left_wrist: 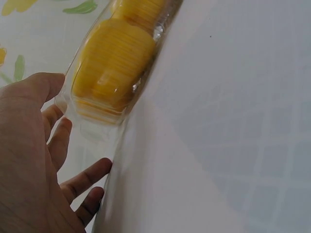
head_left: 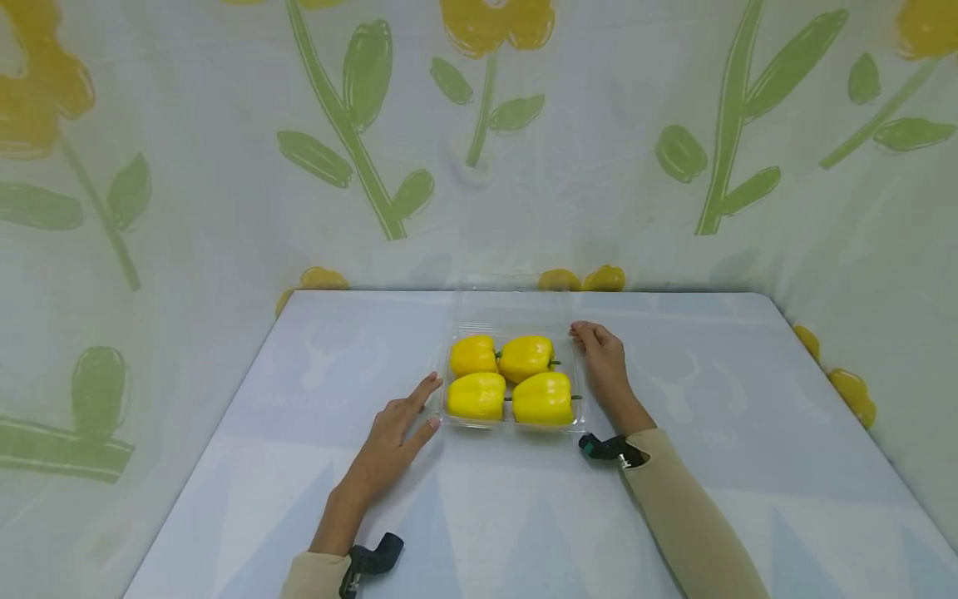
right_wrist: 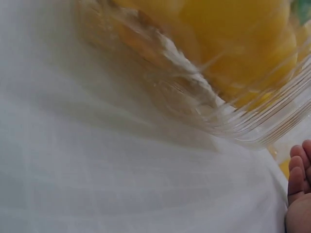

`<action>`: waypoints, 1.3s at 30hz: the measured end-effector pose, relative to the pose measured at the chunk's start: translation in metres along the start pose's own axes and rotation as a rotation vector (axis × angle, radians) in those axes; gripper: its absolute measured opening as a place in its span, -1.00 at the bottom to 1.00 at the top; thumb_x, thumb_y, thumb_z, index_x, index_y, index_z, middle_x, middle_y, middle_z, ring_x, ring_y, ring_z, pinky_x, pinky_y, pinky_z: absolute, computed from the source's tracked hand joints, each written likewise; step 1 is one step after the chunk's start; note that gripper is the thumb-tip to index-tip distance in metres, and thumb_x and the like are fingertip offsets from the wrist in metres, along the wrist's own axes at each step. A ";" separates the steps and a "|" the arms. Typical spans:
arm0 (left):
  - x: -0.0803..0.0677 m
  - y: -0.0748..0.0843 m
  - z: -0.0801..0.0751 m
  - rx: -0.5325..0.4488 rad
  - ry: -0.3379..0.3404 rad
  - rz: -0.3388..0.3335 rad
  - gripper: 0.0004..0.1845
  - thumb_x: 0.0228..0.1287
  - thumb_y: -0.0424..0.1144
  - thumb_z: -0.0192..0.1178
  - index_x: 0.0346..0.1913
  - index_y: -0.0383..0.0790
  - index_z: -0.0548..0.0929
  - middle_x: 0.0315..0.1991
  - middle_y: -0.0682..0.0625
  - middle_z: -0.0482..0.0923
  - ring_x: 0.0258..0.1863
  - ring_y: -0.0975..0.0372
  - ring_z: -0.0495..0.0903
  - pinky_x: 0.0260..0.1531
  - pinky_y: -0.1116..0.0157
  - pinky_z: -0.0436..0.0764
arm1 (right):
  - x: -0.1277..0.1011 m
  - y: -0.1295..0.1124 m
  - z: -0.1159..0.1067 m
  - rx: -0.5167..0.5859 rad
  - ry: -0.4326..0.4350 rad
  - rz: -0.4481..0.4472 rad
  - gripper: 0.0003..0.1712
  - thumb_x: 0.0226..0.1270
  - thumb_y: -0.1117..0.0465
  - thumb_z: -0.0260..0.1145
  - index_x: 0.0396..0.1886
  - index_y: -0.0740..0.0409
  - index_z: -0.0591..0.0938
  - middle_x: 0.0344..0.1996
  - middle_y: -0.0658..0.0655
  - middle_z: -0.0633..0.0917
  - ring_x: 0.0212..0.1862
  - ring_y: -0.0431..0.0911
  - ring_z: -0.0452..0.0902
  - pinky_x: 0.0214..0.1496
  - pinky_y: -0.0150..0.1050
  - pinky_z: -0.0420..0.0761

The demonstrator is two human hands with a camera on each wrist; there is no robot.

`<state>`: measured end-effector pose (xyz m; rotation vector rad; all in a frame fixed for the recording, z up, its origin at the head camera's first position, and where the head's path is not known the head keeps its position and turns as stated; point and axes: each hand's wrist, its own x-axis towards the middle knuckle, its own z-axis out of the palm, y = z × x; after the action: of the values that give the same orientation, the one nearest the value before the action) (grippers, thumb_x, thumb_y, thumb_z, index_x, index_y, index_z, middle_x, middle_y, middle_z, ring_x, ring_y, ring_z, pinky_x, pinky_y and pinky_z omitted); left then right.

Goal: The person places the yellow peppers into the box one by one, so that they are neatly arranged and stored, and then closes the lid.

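A clear plastic clamshell container (head_left: 475, 424) holds several yellow bell peppers (head_left: 542, 398) with green stems, laid in two rows. Its clear lid (head_left: 509, 308) is swung back behind the tray. On the left side, my left hand (head_left: 389, 437) touches the container's edge with thumb and forefinger spread; the left wrist view shows the thumb (left_wrist: 51, 85) at the plastic rim. My right hand (head_left: 604, 362) is at the back right corner, its bent fingertips pinching the lid's edge. In the right wrist view only a few curled fingers (right_wrist: 299, 170) show, beside the ribbed plastic corner.
The container stands on a pale table (head_left: 674, 499) with faint patterns, near its back edge. Behind and around the table hangs a white cloth (head_left: 584, 166) printed with yellow flowers and green leaves. Black wrist cameras (head_left: 374, 556) sit at both cuffs.
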<state>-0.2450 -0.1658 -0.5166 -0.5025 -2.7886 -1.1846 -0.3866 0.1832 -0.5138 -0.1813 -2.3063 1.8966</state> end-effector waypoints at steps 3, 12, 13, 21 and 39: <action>0.000 0.001 -0.001 -0.005 0.000 0.003 -0.36 0.53 0.15 -0.03 0.58 0.26 0.11 0.54 0.38 0.01 0.35 0.03 0.27 0.31 -0.19 0.12 | 0.002 0.000 0.001 0.003 0.002 -0.006 -0.52 0.56 -0.09 0.11 0.10 0.21 0.63 0.00 0.11 0.67 0.00 -0.08 0.50 0.19 -0.24 0.48; 0.000 -0.003 0.002 0.001 -0.011 0.004 -0.35 0.54 0.14 -0.03 0.59 0.29 0.08 0.55 0.36 0.00 0.36 0.03 0.27 0.31 -0.22 0.12 | 0.008 0.005 0.000 0.024 -0.001 0.002 -0.52 0.56 -0.10 0.12 0.09 0.20 0.64 -0.02 0.10 0.67 0.00 -0.09 0.50 0.20 -0.27 0.48; 0.000 -0.003 0.002 0.001 -0.012 0.004 -0.35 0.54 0.14 -0.02 0.59 0.29 0.08 0.55 0.36 0.00 0.36 0.03 0.27 0.31 -0.22 0.11 | 0.008 0.006 0.000 0.028 0.002 0.002 -0.53 0.56 -0.09 0.12 0.09 0.19 0.64 -0.02 0.10 0.67 0.00 -0.09 0.50 0.20 -0.27 0.48; 0.000 -0.004 0.002 0.011 -0.011 0.000 -0.36 0.53 0.14 -0.02 0.58 0.31 0.08 0.54 0.41 -0.01 0.36 0.02 0.27 0.32 -0.22 0.12 | 0.011 0.005 0.002 0.033 -0.001 0.011 -0.52 0.54 -0.12 0.15 0.09 0.19 0.62 -0.01 0.10 0.65 0.02 -0.09 0.50 0.23 -0.26 0.48; -0.001 -0.003 0.001 0.004 0.003 0.006 -0.37 0.53 0.20 -0.06 0.58 0.33 0.10 0.53 0.43 0.00 0.36 0.07 0.27 0.33 -0.15 0.11 | 0.012 0.005 0.000 -0.034 0.001 -0.017 -0.40 0.36 -0.29 0.26 0.15 0.03 0.62 0.03 0.03 0.64 0.03 -0.09 0.47 0.17 -0.24 0.48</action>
<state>-0.2445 -0.1672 -0.5197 -0.5080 -2.7845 -1.1770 -0.3983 0.1868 -0.5182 -0.1663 -2.3326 1.8502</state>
